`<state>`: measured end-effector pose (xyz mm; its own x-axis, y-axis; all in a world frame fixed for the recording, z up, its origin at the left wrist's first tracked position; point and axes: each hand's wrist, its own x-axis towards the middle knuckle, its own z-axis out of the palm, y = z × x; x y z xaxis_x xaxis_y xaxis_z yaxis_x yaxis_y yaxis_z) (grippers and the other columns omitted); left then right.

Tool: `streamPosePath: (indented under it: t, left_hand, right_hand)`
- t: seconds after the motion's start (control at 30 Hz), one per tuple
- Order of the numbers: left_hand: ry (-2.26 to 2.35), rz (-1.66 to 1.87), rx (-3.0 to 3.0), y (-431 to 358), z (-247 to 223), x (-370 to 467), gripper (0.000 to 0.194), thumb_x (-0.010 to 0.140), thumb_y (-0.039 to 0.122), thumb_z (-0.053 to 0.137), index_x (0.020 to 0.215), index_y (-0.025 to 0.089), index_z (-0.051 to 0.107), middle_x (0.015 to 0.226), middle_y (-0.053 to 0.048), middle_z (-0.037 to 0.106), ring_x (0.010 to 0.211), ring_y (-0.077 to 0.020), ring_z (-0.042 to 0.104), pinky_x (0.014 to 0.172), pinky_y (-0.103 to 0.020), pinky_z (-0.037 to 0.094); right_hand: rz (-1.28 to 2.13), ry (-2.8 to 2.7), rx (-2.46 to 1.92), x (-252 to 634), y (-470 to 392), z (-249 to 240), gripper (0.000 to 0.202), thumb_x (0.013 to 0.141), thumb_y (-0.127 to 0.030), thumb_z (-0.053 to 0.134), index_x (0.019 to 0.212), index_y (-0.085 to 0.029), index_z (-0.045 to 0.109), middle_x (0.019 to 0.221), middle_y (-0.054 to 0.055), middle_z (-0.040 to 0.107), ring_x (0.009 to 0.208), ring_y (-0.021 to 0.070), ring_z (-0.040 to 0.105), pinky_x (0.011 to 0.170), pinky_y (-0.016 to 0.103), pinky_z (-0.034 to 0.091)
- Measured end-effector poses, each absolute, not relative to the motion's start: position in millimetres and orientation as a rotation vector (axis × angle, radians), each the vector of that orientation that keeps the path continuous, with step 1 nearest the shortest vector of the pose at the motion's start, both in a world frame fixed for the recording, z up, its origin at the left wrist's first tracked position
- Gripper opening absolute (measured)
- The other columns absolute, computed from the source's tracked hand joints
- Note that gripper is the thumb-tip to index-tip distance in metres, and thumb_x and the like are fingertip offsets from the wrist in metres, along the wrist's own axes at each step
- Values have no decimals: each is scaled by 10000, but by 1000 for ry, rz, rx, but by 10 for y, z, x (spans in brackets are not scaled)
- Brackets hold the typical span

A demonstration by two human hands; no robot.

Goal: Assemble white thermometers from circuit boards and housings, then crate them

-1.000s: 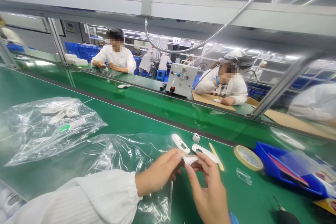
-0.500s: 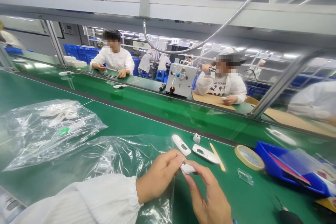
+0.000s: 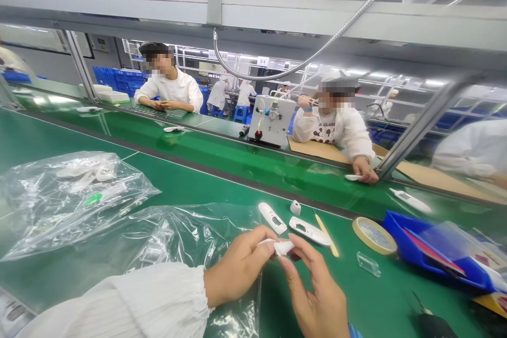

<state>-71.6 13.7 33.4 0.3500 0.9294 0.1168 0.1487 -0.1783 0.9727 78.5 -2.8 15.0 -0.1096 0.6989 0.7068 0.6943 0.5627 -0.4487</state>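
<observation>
Between my two hands is a small white plastic part [image 3: 283, 247], partly covered by fingers. My left hand [image 3: 242, 260] pinches its left side with thumb and forefinger. From the right, my right hand [image 3: 315, 280] grips it between thumb and fingertips. Just beyond the hands lie two white plastic shell halves, one long shell [image 3: 272, 218] with a cut-out and another shell [image 3: 309, 231] to its right. A small white cap-like piece [image 3: 295, 207] stands behind them. A thin yellow-handled tool [image 3: 327, 233] lies beside the right shell.
Clear plastic bags [image 3: 79, 190] with white parts cover the left. At right are a tape roll [image 3: 374, 235], a clear plastic piece [image 3: 368, 264], a blue bin [image 3: 431, 259] and a dark-handled tool [image 3: 433, 322]. Behind runs a green conveyor belt [image 3: 222, 161]; co-workers sit across it.
The white part has turned in my fingers and shows a different side. Across the belt, the right co-worker's hand has moved out to the belt with a white piece. Belt items have shifted left.
</observation>
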Motion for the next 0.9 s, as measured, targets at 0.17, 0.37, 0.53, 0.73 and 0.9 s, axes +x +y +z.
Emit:
streamPosePath:
  t: [0.17, 0.37, 0.53, 0.73, 0.9]
  left_hand:
    - [1021, 961, 1619, 120, 332, -709, 211, 883, 283, 315, 835, 202, 504, 724, 36, 481, 669, -111, 428, 622, -231, 339]
    - [1037, 950, 1585, 141, 322, -707, 205, 883, 286, 312, 826, 207, 492, 751, 32, 491, 693, -116, 438, 629, -233, 347]
    - [1004, 947, 1551, 144, 334, -701, 193, 880, 269, 309, 828, 209, 484, 730, 39, 487, 667, -109, 433, 623, -230, 347]
    - [1002, 936, 1533, 122, 318, -685, 189, 876, 281, 317, 826, 211, 486, 719, 40, 481, 667, -109, 430, 631, -231, 349]
    - [1009, 915, 1540, 109, 315, -672, 193, 877, 285, 313, 829, 212, 486, 731, 35, 497, 682, -116, 443, 640, -236, 350]
  right_hand:
    - [-22, -1835, -1116, 803, -38, 167, 251, 879, -306, 462, 1112, -217, 488, 917, 41, 651, 772, 166, 643, 627, 213, 532]
    - [-107, -1879, -1049, 780, -20, 186, 280, 872, -256, 480, 1139, -170, 480, 896, 61, 634, 749, 158, 623, 646, 221, 508]
    - [-217, -1902, -976, 753, 19, 235, 283, 876, -218, 461, 1141, -121, 489, 851, 79, 633, 702, 154, 614, 624, 235, 486]
    - [-317, -1954, -908, 771, 33, 258, 276, 853, -150, 482, 1125, -103, 502, 782, 71, 633, 650, 158, 598, 597, 267, 463]
    - [-393, -1933, -892, 783, 48, 250, 279, 826, -124, 517, 1104, -97, 526, 719, 51, 624, 605, 157, 583, 587, 281, 457]
